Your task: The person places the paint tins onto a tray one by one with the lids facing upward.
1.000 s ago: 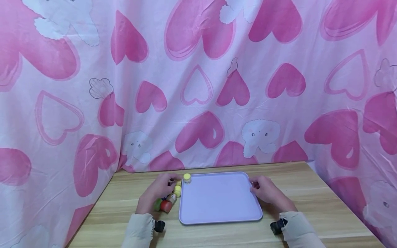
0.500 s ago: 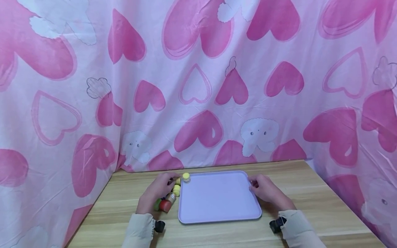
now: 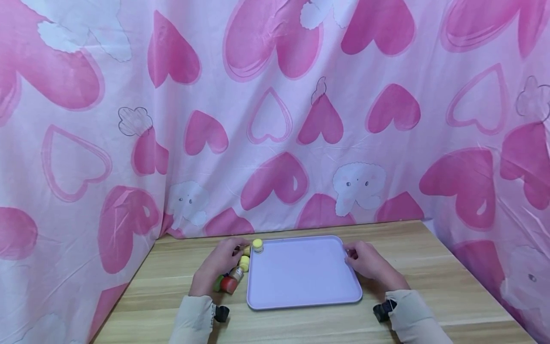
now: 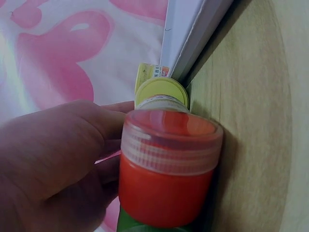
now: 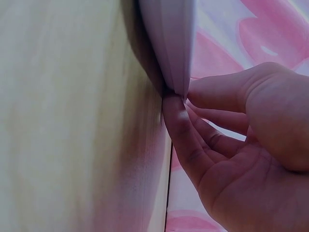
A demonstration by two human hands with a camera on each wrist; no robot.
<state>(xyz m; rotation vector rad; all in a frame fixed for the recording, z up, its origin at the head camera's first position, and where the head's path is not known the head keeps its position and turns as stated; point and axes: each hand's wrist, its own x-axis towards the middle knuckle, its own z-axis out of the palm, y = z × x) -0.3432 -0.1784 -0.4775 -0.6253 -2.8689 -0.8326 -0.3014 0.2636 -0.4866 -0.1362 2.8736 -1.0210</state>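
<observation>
Our right hand (image 3: 368, 265) pinches the lilac tray (image 3: 301, 277) at its far right edge; our left hand (image 3: 216, 265) curls around small jars (image 3: 234, 277) crowding its left rim.

Legible markings: none that I can read.
I see one printed label (image 4: 153, 71) on the yellow-capped jar (image 4: 161, 93) in the left wrist view; its small characters are too blurred for me to make out, and I find no other writing.
</observation>
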